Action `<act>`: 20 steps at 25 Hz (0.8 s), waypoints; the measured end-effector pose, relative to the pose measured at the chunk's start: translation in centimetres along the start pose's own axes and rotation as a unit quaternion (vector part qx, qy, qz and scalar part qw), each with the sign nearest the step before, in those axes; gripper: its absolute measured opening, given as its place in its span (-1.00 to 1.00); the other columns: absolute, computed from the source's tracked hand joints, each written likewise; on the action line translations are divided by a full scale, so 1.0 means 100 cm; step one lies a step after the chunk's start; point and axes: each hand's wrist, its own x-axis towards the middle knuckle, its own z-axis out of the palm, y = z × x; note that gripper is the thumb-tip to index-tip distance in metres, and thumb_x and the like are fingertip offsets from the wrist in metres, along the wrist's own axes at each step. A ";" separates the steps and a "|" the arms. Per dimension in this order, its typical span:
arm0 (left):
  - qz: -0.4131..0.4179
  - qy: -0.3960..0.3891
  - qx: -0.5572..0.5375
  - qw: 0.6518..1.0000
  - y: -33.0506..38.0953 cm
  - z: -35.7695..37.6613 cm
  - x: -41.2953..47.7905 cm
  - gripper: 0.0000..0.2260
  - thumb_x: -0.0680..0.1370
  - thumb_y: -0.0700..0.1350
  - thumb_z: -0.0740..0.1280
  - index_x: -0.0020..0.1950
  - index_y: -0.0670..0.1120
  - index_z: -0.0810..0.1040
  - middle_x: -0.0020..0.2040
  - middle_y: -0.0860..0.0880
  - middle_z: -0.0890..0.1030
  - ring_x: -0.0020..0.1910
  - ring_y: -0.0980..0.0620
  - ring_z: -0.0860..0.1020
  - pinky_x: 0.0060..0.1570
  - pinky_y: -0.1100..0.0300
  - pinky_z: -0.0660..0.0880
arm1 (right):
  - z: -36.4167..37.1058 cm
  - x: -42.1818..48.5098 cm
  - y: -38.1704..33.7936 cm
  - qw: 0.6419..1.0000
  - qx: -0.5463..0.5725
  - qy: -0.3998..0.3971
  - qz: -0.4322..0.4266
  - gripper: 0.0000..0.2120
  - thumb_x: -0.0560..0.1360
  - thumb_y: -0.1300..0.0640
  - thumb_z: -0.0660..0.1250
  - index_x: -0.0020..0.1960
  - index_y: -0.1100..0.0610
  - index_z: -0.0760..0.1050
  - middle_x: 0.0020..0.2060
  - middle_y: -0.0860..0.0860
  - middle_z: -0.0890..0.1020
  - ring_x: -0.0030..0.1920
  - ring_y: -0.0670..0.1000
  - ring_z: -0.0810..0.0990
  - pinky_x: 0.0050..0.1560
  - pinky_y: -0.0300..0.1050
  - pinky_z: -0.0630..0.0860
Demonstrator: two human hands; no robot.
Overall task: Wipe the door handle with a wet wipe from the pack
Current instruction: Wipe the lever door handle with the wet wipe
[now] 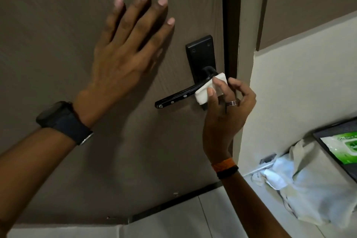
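A black lever door handle [173, 98] on a black backplate sits near the right edge of a brown door [58, 25]. My right hand [224, 114] pinches a folded white wet wipe [210, 88] and presses it against the handle close to its pivot. My left hand [127, 48] lies flat on the door, fingers spread, up and to the left of the handle, holding nothing. The green and white wipe pack [345, 147] lies at the right edge of the view on a dark surface.
The dark door frame [230, 25] and a pale wall run just right of the handle. Crumpled white cloth [301, 185] lies low on the right beside the pack. Pale floor tiles [173, 224] show under the door.
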 end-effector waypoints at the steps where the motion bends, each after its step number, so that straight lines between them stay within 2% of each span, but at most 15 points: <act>1: 0.019 -0.012 0.022 1.000 -0.004 0.004 -0.001 -0.62 0.77 -0.08 0.22 0.58 -0.16 0.37 0.53 -0.23 0.38 0.48 -0.31 0.37 0.55 -0.16 0.11 | 0.003 -0.005 0.002 1.000 -0.016 0.011 -0.023 -0.80 0.55 0.21 0.40 0.15 0.26 0.61 0.13 0.00 0.54 0.19 -0.31 0.39 0.20 -0.54 0.33; 3: 0.053 -0.036 0.061 0.996 -0.006 0.006 -0.004 -0.55 0.79 0.01 0.14 0.65 -0.13 0.22 0.58 -0.21 0.30 0.50 -0.31 0.33 0.53 -0.22 0.10 | 0.009 -0.015 0.007 0.996 -0.037 0.022 -0.079 -0.79 0.59 0.19 0.34 0.19 0.23 0.59 0.13 0.16 0.61 0.24 -0.07 0.47 0.31 -0.36 0.40; 4: 0.062 -0.045 0.072 0.994 -0.005 0.006 -0.004 -0.52 0.79 0.04 0.10 0.67 -0.13 0.17 0.59 -0.22 0.26 0.51 -0.31 0.31 0.53 -0.25 0.09 | 0.014 -0.021 0.011 0.994 -0.048 0.022 -0.094 -0.75 0.62 0.15 0.29 0.24 0.23 0.56 0.19 0.20 0.60 0.32 0.04 0.47 0.40 -0.18 0.43; 5: 0.063 -0.051 0.073 0.994 -0.005 0.006 -0.004 -0.51 0.79 0.05 0.07 0.68 -0.12 0.12 0.60 -0.21 0.23 0.53 -0.31 0.28 0.56 -0.21 -0.03 | 0.019 -0.029 0.013 0.992 -0.069 0.012 -0.105 -0.69 0.66 0.10 0.22 0.31 0.24 0.50 0.28 0.22 0.56 0.42 0.11 0.42 0.49 -0.01 0.40; 7: 0.055 -0.060 0.065 0.995 -0.006 0.006 -0.005 -0.49 0.79 0.08 0.02 0.69 -0.10 0.05 0.62 -0.20 0.18 0.55 -0.30 0.23 0.55 -0.05 -0.36 | 0.028 -0.051 0.017 0.983 -0.123 -0.049 -0.130 -0.54 0.69 -0.02 0.05 0.47 0.24 0.29 0.51 0.17 0.33 0.60 0.13 0.17 0.64 0.13 0.13; 9: 0.057 -0.062 0.062 0.994 -0.007 0.007 -0.006 -0.47 0.79 0.13 -0.01 0.69 -0.09 0.02 0.63 -0.19 0.16 0.56 -0.28 0.21 0.50 0.02 -0.47 | 0.034 -0.073 0.023 0.964 -0.143 -0.143 -0.174 -0.41 0.68 -0.12 -0.04 0.57 0.24 0.04 0.64 0.04 -0.02 0.66 0.04 -0.09 0.67 0.09 -0.12; 10: 0.063 -0.064 0.062 0.994 -0.007 0.007 -0.006 -0.46 0.79 0.15 -0.02 0.70 -0.08 0.01 0.63 -0.18 0.15 0.56 -0.27 0.21 0.49 0.03 -0.48 | 0.035 -0.081 0.028 0.950 -0.147 -0.182 -0.205 -0.37 0.67 -0.14 -0.05 0.59 0.21 -0.07 0.64 0.00 -0.15 0.66 0.02 -0.16 0.67 0.08 -0.18; 12: 0.071 -0.076 0.056 0.993 -0.007 0.007 -0.005 -0.45 0.79 0.17 -0.02 0.70 -0.07 0.00 0.64 -0.18 0.14 0.56 -0.27 0.20 0.53 -0.02 -0.41 | 0.034 -0.084 0.037 0.927 -0.152 -0.222 -0.261 -0.33 0.66 -0.16 -0.05 0.61 0.13 -0.21 0.63 -0.03 -0.25 0.65 0.01 -0.21 0.66 0.05 -0.23; 14: 0.081 -0.077 0.071 0.991 -0.005 0.007 -0.006 -0.46 0.79 0.15 -0.01 0.70 -0.09 0.01 0.63 -0.18 0.16 0.56 -0.27 0.23 0.57 -0.17 -0.07 | 0.032 -0.072 0.044 0.927 -0.157 -0.207 -0.271 -0.32 0.66 -0.19 -0.07 0.61 0.11 -0.25 0.63 -0.06 -0.26 0.65 0.00 -0.22 0.66 0.04 -0.25; 16: 0.092 -0.063 0.098 0.989 -0.003 0.006 -0.007 -0.46 0.79 0.13 0.01 0.69 -0.11 0.05 0.62 -0.18 0.20 0.54 -0.26 0.28 0.46 -0.23 0.20 | 0.034 -0.061 0.046 0.945 -0.145 -0.174 -0.234 -0.32 0.65 -0.21 -0.09 0.61 0.09 -0.24 0.63 -0.08 -0.24 0.65 0.01 -0.20 0.66 0.04 -0.24; 18: 0.097 -0.058 0.097 0.989 -0.003 0.007 -0.007 -0.47 0.79 0.13 0.01 0.69 -0.12 0.06 0.62 -0.18 0.20 0.54 -0.26 0.28 0.44 -0.23 0.22 | 0.038 -0.066 0.041 0.949 -0.121 -0.180 -0.228 -0.31 0.64 -0.23 -0.08 0.61 0.09 -0.23 0.63 -0.07 -0.22 0.65 0.02 -0.19 0.66 0.06 -0.22; 20: 0.096 -0.060 0.089 0.990 -0.004 0.008 -0.007 -0.46 0.79 0.13 0.01 0.69 -0.12 0.06 0.62 -0.18 0.20 0.54 -0.26 0.28 0.44 -0.23 0.19 | 0.041 -0.084 0.040 0.926 -0.121 -0.223 -0.280 -0.31 0.65 -0.21 -0.04 0.61 0.10 -0.22 0.63 -0.05 -0.22 0.65 0.02 -0.18 0.66 0.06 -0.22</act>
